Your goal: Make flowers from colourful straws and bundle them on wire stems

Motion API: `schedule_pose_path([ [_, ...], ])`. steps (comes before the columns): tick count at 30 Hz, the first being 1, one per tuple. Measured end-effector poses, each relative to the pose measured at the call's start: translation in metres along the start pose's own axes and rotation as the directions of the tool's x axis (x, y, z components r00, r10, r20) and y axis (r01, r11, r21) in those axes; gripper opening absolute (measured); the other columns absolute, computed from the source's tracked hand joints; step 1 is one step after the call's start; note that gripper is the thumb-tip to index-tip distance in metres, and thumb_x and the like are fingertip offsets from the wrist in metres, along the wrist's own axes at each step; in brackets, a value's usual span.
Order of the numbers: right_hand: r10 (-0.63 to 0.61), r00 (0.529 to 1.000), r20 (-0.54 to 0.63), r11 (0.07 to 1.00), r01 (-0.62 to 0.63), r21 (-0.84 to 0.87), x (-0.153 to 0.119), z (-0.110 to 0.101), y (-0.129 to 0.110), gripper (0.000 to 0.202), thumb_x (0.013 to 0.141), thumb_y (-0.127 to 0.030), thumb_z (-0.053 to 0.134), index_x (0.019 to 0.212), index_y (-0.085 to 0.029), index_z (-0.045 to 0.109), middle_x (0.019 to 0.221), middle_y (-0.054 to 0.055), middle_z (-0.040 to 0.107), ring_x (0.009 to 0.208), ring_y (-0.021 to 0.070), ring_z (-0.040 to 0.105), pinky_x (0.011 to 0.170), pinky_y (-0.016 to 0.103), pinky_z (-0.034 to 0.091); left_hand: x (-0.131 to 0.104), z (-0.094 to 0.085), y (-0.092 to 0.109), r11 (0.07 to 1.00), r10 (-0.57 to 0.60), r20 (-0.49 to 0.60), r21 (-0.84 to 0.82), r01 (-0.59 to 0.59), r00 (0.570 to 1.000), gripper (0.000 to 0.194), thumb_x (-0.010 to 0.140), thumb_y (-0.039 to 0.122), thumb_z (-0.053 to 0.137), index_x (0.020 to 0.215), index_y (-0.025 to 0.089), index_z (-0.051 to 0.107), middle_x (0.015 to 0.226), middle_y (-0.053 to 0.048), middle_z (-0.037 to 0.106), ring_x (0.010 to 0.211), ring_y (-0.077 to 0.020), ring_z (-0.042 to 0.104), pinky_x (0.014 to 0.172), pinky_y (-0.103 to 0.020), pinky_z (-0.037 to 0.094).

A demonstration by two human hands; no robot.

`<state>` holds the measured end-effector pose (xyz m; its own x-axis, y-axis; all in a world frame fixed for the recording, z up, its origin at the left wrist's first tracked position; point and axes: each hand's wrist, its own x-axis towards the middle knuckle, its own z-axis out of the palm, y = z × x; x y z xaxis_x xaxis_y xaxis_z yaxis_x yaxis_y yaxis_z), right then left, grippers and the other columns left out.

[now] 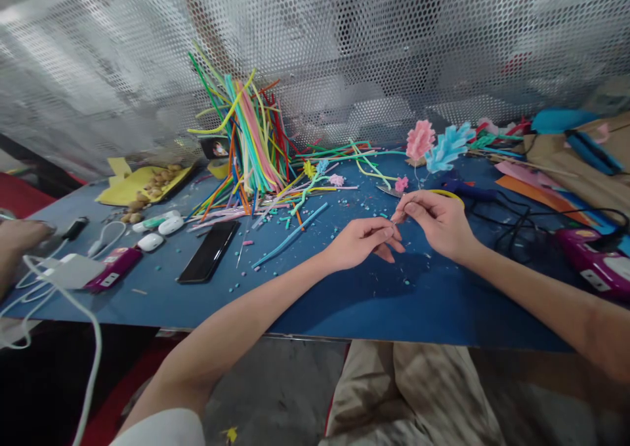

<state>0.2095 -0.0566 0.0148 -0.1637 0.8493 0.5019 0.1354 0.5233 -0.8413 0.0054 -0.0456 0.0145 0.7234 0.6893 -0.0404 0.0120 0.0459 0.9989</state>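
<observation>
Over the blue table, my left hand [365, 241] and my right hand [433, 220] meet with their fingertips nearly touching. Both pinch a thin wire stem, hard to make out between the fingers. Above my right hand rise a fluffy pink piece [420, 140] and a fluffy light-blue piece [449, 147] on thin twisted wire. A small pink flower [401, 184] shows just behind the fingers. Scissors with a yellow handle [450, 195] lie partly hidden behind my right hand.
Pipe cleaners [253, 138] stand bundled at the back; a black phone [209, 252] lies left of centre. Far left are cables, a white adapter [73, 271] and another person's hand [22, 236]. A glue gun [470, 190], cords and a purple power strip [598, 262] sit right.
</observation>
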Motion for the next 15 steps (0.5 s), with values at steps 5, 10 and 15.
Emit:
schedule_pose_path([
  [5,-0.015,1.0,-0.012,0.999,0.015,-0.047,-0.0009,0.001,-0.0011,0.018,0.1,-0.035,0.056,0.092,-0.025,0.07,0.087,0.002,0.075,0.079,0.0176,0.071,0.078,0.033,0.058,0.0005,0.002,-0.0037,1.0,0.004,-0.023,-0.013,-0.004,1.0,0.039,0.093,0.051,0.063,0.095,0.012,0.062,0.09,-0.011,0.073,0.07,-0.0154,0.071,0.071,-0.03,0.058],
  [10,0.009,0.999,0.05,0.99,-0.002,-0.144,0.0024,0.0008,-0.0034,0.02,0.1,-0.033,0.055,0.089,-0.025,0.07,0.084,0.001,0.074,0.079,0.0188,0.07,0.078,0.034,0.057,0.0033,0.0046,-0.0053,0.999,0.018,0.001,-0.041,-0.018,1.0,0.031,0.093,0.042,0.063,0.102,0.012,0.062,0.097,-0.01,0.07,0.077,-0.0127,0.066,0.077,-0.027,0.052],
  [15,-0.011,0.995,0.095,0.979,0.03,-0.201,0.0033,0.0043,-0.009,0.021,0.099,-0.034,0.054,0.096,-0.028,0.073,0.096,0.002,0.075,0.088,0.0207,0.071,0.083,0.036,0.057,0.0045,0.0047,0.0001,0.993,0.095,0.012,-0.076,-0.093,0.995,0.024,0.095,0.038,0.061,0.098,0.014,0.06,0.083,-0.002,0.061,0.063,-0.0074,0.049,0.06,-0.022,0.037],
])
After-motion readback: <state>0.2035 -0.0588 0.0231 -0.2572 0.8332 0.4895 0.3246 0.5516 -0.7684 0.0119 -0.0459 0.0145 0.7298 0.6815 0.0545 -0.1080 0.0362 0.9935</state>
